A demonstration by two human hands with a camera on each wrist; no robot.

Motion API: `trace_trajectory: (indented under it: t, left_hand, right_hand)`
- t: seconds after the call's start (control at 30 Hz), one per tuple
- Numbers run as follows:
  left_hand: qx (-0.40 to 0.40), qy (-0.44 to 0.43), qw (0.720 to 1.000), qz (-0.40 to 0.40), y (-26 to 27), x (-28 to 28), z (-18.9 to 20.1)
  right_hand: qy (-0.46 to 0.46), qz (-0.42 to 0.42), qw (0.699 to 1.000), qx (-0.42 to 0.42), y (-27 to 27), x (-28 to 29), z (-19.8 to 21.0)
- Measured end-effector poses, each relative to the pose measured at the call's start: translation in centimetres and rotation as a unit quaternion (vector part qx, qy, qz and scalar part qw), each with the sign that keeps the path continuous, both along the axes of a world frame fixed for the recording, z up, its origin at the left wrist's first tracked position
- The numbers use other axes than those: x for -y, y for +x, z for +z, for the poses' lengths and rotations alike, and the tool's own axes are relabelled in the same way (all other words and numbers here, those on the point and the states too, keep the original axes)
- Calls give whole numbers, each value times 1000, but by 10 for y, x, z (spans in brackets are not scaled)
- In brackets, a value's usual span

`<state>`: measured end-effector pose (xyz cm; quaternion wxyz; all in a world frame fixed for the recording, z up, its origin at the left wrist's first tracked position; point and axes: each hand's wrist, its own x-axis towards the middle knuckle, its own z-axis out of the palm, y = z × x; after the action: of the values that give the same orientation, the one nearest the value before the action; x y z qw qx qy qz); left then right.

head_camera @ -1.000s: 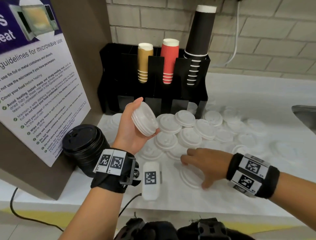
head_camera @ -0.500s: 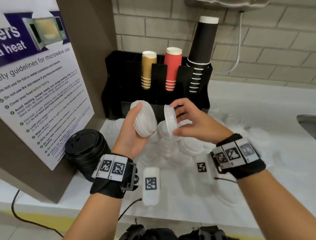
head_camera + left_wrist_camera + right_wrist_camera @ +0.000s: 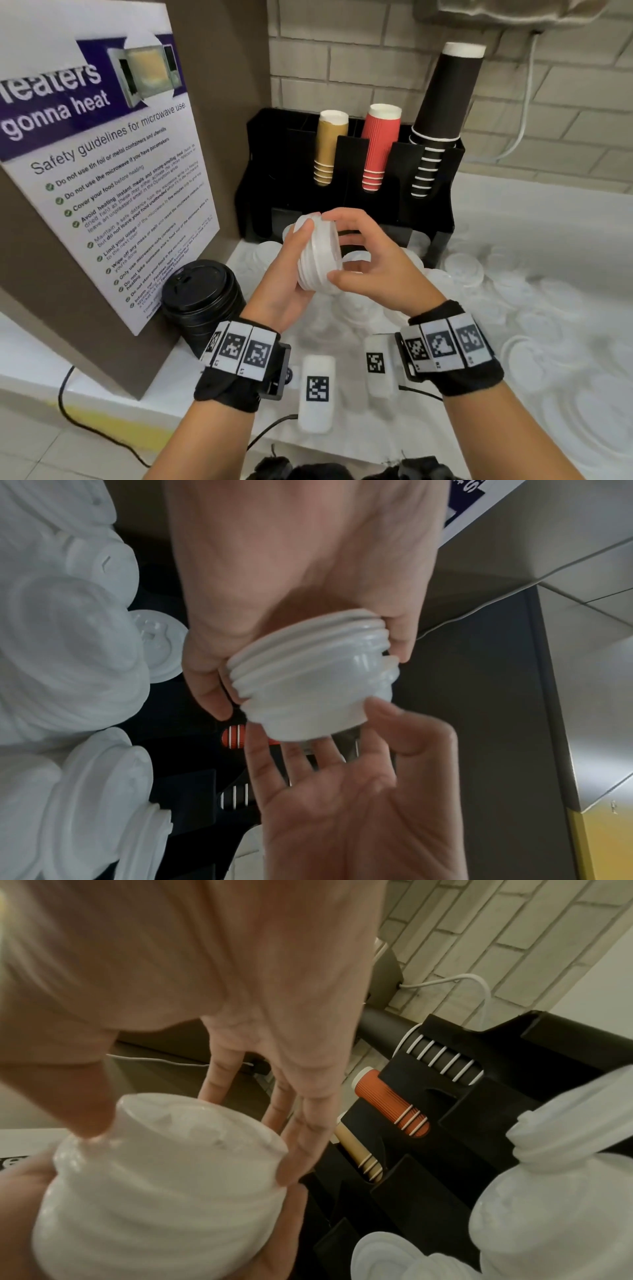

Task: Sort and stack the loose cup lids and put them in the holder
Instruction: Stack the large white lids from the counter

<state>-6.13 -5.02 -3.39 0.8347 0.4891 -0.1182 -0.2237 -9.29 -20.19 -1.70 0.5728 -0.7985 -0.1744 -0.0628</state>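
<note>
On counter [image 3: 565,219], both hands grip lid stack [image 3: 317,255].

I see a white counter [image 3: 565,212] bearing loose white lids [image 3: 462,270], a black holder [image 3: 346,205], and stacked black lids [image 3: 202,298].

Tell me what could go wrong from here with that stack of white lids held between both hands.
1. The stack of white plastic lids is held on its side, the left hand gripping one end and the right hand pinching only its rim; the newest lid may sit crooked and slide off.
2. Many loose white lids crowd the counter below; a dropped stack would scatter among them.
3. The black cup holder has narrow compartments, so a misaligned stack might jam.
</note>
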Motion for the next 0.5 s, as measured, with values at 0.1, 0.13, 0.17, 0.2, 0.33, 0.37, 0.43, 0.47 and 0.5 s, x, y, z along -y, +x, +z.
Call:
trace_trajectory:
  t: [0.1, 0.13, 0.17, 0.2, 0.33, 0.37, 0.43, 0.47, 0.5]
  left_hand:
    - [-5, -3, 1000, 11, 2, 0, 0]
    - [-5, -2, 1000, 10, 2, 0, 0]
    - [-7, -1, 1000, 9, 3, -1, 0]
    - [-9, 1, 1000, 7, 3, -1, -1]
    - [-39, 1, 999, 23, 7, -3, -1]
    - [-48, -4, 998, 36, 9, -5, 0]
    - [-59, -29, 995, 72, 14, -10, 3]
    - [-58, -44, 993, 90, 16, -13, 5]
    - [-55, -54, 992, 104, 19, -16, 8]
  right_hand:
    - [5, -2, 1000, 3, 4, -3, -1]
    - [1, -3, 1000, 3, 6, -4, -1]
    - [-6, -4, 1000, 4, 7, -4, -1]
    - [-13, -3, 1000, 6, 8, -4, 0]
    - [-16, -3, 1000, -3, 13, -1, -1]
    - [-9, -23, 1000, -9, 15, -1, -1]
    - [-34, -70, 997, 7, 19, 1, -3]
    - [-92, -75, 993, 19, 20, 1, -5]
    - [-194, -60, 979, 18, 22, 1, -8]
